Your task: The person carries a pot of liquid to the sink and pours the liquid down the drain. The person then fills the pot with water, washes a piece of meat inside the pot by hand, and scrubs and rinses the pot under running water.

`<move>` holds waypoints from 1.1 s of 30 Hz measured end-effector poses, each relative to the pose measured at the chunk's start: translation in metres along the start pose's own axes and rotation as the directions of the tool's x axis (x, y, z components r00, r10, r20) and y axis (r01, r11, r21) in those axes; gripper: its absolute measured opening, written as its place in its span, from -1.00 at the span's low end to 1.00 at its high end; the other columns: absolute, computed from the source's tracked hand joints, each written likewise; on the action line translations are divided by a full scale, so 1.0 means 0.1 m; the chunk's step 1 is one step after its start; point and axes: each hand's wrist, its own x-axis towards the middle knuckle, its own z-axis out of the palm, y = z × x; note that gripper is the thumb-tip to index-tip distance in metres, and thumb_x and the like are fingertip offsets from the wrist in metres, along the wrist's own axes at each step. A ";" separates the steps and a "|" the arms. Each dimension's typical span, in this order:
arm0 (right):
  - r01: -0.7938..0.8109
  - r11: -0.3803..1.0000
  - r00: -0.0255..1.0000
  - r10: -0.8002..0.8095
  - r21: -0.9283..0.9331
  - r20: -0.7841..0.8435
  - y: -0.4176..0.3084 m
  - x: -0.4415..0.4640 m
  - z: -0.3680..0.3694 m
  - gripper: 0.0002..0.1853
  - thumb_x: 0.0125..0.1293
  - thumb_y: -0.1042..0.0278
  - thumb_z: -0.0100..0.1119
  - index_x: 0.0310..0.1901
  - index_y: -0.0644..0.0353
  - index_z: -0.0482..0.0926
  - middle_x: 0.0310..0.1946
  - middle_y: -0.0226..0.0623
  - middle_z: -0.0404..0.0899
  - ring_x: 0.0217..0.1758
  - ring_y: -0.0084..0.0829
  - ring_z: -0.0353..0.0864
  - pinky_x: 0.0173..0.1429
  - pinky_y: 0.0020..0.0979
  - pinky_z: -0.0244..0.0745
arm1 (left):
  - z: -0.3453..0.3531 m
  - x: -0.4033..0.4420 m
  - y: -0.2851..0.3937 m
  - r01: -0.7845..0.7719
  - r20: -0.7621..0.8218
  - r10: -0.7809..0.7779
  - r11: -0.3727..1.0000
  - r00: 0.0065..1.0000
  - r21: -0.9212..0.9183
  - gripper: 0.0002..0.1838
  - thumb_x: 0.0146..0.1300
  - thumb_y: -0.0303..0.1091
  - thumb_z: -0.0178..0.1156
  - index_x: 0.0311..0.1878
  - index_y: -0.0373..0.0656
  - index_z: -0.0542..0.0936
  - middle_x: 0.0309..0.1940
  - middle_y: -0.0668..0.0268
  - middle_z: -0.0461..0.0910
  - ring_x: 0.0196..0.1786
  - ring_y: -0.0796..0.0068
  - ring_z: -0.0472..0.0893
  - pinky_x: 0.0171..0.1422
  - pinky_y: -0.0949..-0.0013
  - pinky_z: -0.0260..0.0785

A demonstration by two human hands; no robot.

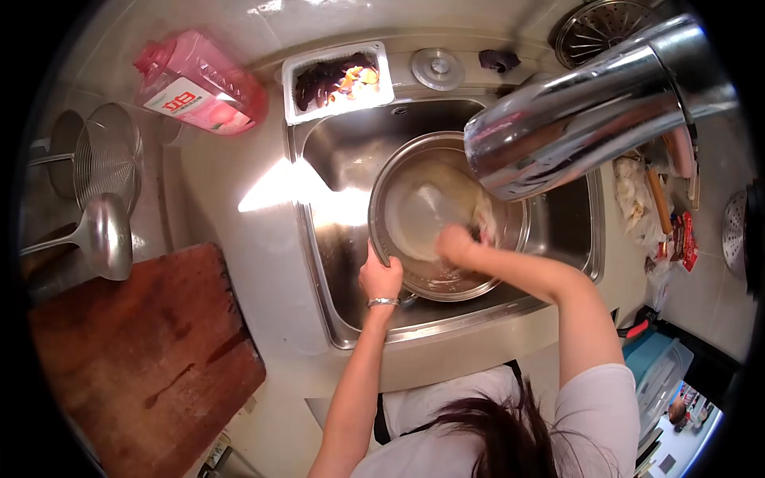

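- Metal bowl (382,197) — round, shiny, with cloudy pale liquid (418,211) inside — sits in the steel sink (339,151).
- Left hand (381,276): clamped on the bowl's rim.
- Right hand (459,244): inside the bowl, apart from the left; cannot tell whether its fingers close on anything.

Head-worn view, close above the basin (430,149), facing down
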 end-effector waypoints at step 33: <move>0.058 0.956 0.876 0.090 0.287 -0.474 -0.18 0.53 -0.41 -0.83 -0.03 0.48 0.00 -0.34 0.25 0.50 -0.26 -0.08 0.46 -0.20 -0.16 0.50 -0.12 -0.22 0.43 | 0.02 -0.01 -0.08 0.007 0.031 -0.007 1.000 1.000 -0.018 -0.50 -0.08 -0.39 0.07 0.05 -0.09 0.41 -0.37 0.03 0.59 -0.27 0.00 0.57 -0.17 0.14 0.40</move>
